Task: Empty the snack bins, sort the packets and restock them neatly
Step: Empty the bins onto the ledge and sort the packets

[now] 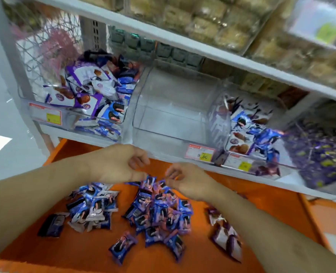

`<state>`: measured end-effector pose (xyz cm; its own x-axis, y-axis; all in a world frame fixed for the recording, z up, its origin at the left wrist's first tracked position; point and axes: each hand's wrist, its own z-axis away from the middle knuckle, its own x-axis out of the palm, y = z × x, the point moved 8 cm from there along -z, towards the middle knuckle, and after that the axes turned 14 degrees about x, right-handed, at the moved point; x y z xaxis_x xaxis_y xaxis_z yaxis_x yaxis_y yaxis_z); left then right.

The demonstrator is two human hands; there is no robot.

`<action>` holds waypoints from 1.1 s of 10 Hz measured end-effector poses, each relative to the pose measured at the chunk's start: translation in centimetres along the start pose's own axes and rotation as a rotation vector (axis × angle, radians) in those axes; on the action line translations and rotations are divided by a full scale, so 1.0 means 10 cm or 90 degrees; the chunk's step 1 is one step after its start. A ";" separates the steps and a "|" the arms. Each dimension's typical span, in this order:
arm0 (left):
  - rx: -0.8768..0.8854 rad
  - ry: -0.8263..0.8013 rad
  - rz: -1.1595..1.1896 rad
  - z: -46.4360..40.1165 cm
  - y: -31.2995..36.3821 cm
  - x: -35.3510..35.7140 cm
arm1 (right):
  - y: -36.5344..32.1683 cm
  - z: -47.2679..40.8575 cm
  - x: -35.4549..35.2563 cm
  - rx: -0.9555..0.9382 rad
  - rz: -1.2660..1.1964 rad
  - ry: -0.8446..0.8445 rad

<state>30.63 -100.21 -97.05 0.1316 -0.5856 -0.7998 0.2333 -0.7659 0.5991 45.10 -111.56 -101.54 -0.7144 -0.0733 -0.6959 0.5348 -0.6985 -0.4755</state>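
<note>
Both hands' fingers hang loosely curled, left hand (121, 164) and right hand (186, 181) just above the blue packets (159, 209).

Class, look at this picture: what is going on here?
A person is sorting snack packets on an orange surface below a shelf. The middle bin is empty; the left bin and right bin hold mixed packets. Both hands, left hand and right hand, hover over the middle pile, fingers loosely curled, holding nothing clearly.
</note>
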 end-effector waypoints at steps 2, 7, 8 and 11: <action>0.121 0.104 0.051 -0.45 1.08 -0.08 | 0.19 0.97 -1.26 -0.058 -0.125 0.060; 0.189 0.101 -0.115 -1.09 1.59 0.16 | 0.92 -0.07 -2.83 0.031 0.013 0.406; 0.179 0.087 -0.113 -1.11 1.58 0.14 | 0.87 -0.53 -2.93 0.025 0.089 0.368; 0.152 0.108 -0.088 -1.12 1.52 0.12 | 0.99 -0.87 -2.97 0.065 0.138 0.340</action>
<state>45.17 -109.61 -89.29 0.2773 -0.4342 -0.8571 0.0303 -0.8876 0.4595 75.57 -110.06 -90.27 -0.2531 0.1276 -0.9590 0.5789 -0.7742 -0.2558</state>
